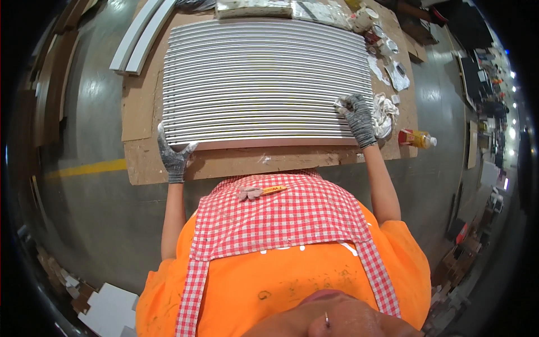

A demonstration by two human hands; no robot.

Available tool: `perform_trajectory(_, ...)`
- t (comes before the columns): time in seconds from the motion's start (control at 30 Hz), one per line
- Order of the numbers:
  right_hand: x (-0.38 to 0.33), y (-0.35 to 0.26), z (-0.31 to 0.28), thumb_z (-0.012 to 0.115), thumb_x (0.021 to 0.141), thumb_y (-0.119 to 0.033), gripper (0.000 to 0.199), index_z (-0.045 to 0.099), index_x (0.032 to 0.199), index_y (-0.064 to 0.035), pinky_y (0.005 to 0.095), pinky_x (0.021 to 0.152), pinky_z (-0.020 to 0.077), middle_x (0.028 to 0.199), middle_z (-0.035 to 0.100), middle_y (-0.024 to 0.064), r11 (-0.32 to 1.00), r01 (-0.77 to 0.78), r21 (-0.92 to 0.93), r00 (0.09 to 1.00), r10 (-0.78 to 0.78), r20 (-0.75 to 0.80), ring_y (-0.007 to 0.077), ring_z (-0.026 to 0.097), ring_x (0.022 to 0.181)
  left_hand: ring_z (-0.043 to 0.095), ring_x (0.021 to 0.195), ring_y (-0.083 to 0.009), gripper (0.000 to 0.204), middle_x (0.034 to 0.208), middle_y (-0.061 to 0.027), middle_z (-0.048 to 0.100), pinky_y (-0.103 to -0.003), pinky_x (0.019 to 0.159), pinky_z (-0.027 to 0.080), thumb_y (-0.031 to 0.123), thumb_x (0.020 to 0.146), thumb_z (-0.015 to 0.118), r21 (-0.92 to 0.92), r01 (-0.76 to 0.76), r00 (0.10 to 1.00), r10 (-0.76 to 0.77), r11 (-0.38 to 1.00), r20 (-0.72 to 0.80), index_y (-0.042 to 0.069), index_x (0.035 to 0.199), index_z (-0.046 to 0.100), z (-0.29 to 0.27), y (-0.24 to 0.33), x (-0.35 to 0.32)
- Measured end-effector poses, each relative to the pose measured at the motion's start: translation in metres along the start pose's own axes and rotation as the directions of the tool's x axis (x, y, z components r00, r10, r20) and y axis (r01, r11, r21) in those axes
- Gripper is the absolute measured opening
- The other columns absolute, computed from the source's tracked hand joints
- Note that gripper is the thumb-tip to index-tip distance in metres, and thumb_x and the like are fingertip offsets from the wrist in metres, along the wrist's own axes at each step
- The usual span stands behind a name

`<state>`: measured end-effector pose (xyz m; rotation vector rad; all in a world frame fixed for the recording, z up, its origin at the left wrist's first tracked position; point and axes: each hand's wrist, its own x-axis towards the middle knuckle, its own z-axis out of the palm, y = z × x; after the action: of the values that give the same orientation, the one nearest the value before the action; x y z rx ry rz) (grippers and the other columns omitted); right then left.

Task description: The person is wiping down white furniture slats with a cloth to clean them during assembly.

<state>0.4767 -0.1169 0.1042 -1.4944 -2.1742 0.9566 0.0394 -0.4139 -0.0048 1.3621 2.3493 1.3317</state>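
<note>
A wide row of long white slats (264, 84), separated by dark lines, lies side by side on a brown board-covered table (224, 163). A plain brownish strip (269, 143) runs along its near edge. At the near left corner, my left hand (175, 160) in a grey glove with whitish fingertips rests with thumb and fingers spread around the corner. Over the right end of the slats is my right hand (358, 118), gloved alike, its fingers curled together. Whatever is pinched there, if anything, cannot be made out. A crumpled white cloth (384, 115) lies just right of it.
A bottle of yellow liquid (416, 139) lies at the table's right edge. Cups (365, 19) and a small dark object on white paper (397, 76) are at the far right. Two white bars (143, 39) extend past the far left corner. Long blocks (255, 8) line the back.
</note>
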Motion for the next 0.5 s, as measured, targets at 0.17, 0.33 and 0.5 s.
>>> perform_trajectory(0.17,0.019,-0.064,0.042,0.074,0.075,-0.012,0.028,0.063,0.101,-0.0058,0.033,0.075,0.0539,0.097,0.056,0.0083,0.952,0.269,-0.148,0.945,-0.231,0.232,0.0202,0.061,0.085,0.045,0.124,-0.0292,0.106,0.138,-0.016,0.043,-0.038,0.102,0.039,0.039,0.058,0.086,0.016,0.005,1.0,-0.005,1.0,-0.012,0.002,0.14,0.031,-0.001,0.012,0.002)
perform_trajectory(0.33,0.035,-0.113,0.101,0.073,0.076,-0.009,0.021,0.064,0.096,-0.0061,0.0301,0.074,0.0543,0.094,0.056,0.0078,0.883,0.422,-0.204,0.867,-0.328,0.376,0.0197,0.06,0.081,0.046,0.124,-0.0293,0.108,0.138,-0.016,0.043,-0.037,0.102,0.04,0.037,0.058,0.087,-0.026,0.029,1.0,-0.029,0.999,0.0,0.002,0.141,0.027,-0.006,0.016,0.002)
perform_trajectory(0.5,0.056,-0.157,0.167,0.073,0.072,-0.002,0.02,0.067,0.09,-0.0051,0.0325,0.071,0.0524,0.087,0.058,0.0102,0.835,0.542,0.097,0.735,-0.527,0.427,0.0247,0.062,0.079,0.038,0.131,-0.0299,0.121,0.144,-0.0195,0.034,-0.035,0.107,0.034,0.04,0.056,0.087,-0.152,0.059,0.998,-0.062,0.987,-0.014,-0.004,0.144,0.016,-0.011,0.015,-0.001)
